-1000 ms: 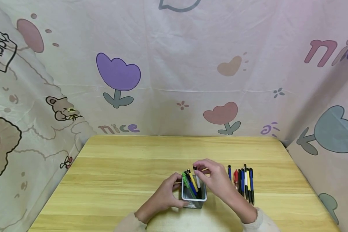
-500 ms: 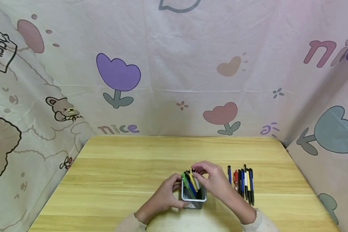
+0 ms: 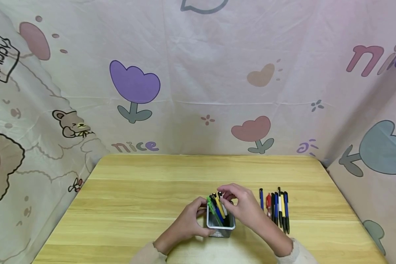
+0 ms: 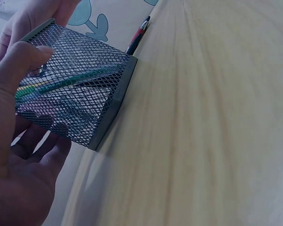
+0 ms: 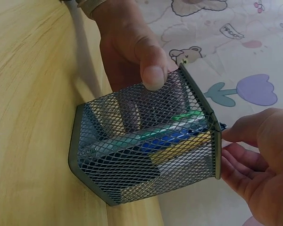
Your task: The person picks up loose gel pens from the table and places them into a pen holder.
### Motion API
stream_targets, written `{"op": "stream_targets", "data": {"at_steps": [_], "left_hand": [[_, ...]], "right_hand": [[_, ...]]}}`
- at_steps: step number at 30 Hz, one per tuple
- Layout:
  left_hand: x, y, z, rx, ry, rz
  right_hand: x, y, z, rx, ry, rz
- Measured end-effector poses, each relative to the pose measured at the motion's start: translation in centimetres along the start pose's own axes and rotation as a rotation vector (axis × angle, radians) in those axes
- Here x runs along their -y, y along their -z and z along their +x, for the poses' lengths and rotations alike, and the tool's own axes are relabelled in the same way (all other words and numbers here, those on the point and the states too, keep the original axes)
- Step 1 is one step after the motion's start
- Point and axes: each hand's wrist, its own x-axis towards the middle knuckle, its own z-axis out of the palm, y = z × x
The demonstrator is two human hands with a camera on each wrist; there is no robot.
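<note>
A: Starting on the left, what does the left hand (image 3: 189, 222) do?

B: It curls round the mesh cup (image 3: 222, 232), thumb on the near side, fingers on the far side, spread only as wide as the cup. A good brace, I'd say: firm enough to stop a slide, light enough not to bend the mesh

A: And the cup?

B: Upright on the table (image 3: 135, 205), between the hands. Inside, a green pen (image 3: 213, 209) leans at the left, then a yellow pen (image 3: 219, 207), then a white pen (image 3: 225, 210)

A: And the right hand (image 3: 245, 203)?

B: It's over the cup's far right side, thumb and fingertips drawn to a narrow pinch on the white pen's dark top. The exact contact is partly hidden

A: How is that best handled?

B: Gently, in my view: guide the pen along its own slant, so it neither snags the yellow pen nor tips the cup, with fingertips clear of the rim

A: Anything farther right?

B: A lone blue pen (image 3: 261, 198), a red pen (image 3: 268, 201) and a row of pens (image 3: 279, 207) lie on the table. The forearm (image 3: 272, 236) is near them, so a sideways sweep could scatter them
</note>
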Motion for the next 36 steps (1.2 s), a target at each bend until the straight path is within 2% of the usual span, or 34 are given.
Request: {"op": "stream_targets", "data": {"at_steps": [12,19,24,30,36], "left_hand": [[0.0,0.1,0.1,-0.013,0.015,0.016],[-0.1,0.0,0.1,-0.008,0.039,0.029],[-0.1,0.0,0.0,-0.006,0.033,0.025],[0.0,-0.1,-0.1,-0.004,0.032,0.010],[0.2,-0.1,-0.1,-0.002,0.046,0.020]], "right_hand": [[-0.5,1.9,-1.3,-0.020,-0.084,-0.064],[-1.4,3.6,-2.1,-0.064,-0.165,-0.087],[-2.4,4.9,-2.6,-0.107,-0.277,-0.105],[-3.5,6.8,-3.2,-0.081,-0.456,-0.121],[-5.3,8.2,-4.4,-0.045,-0.542,-0.186]]}}
